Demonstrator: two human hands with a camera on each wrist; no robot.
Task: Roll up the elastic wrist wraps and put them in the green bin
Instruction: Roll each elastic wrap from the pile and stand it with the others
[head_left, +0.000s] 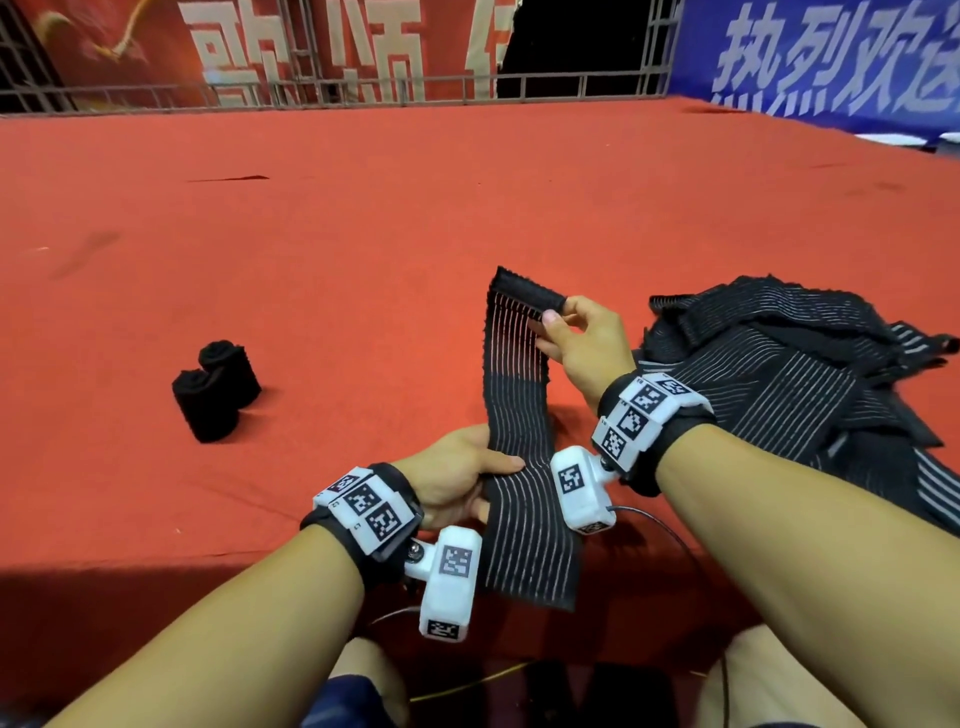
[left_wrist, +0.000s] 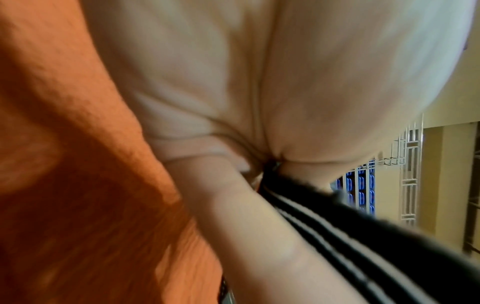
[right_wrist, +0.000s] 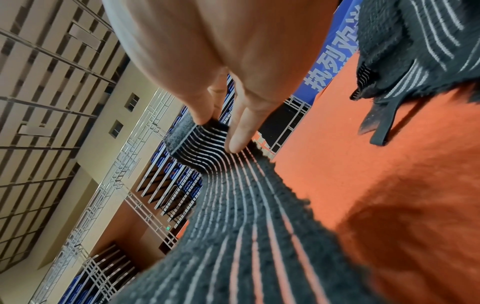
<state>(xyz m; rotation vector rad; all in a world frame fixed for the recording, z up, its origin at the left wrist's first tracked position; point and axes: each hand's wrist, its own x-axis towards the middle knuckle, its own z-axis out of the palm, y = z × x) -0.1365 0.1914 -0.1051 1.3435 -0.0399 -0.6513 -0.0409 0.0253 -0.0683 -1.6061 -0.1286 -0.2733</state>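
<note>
Wrist wrap, a long black elastic strap with thin white lengthwise stripes (head_left: 511, 410), is held above the red cloth-covered table (head_left: 363, 208): the right hand (head_left: 584, 345) pinches its folded top end between thumb and fingertips (right_wrist: 237, 137), and the left hand (head_left: 457, 480) grips its edge lower down. Rolling appears only just begun; the next move likely calls for turning that end over while the left hand keeps tension. Outward lie two finished black rolls (head_left: 215, 397) to the left and a heap of unrolled striped wraps (head_left: 789, 374) to the right; no green bin shows.
</note>
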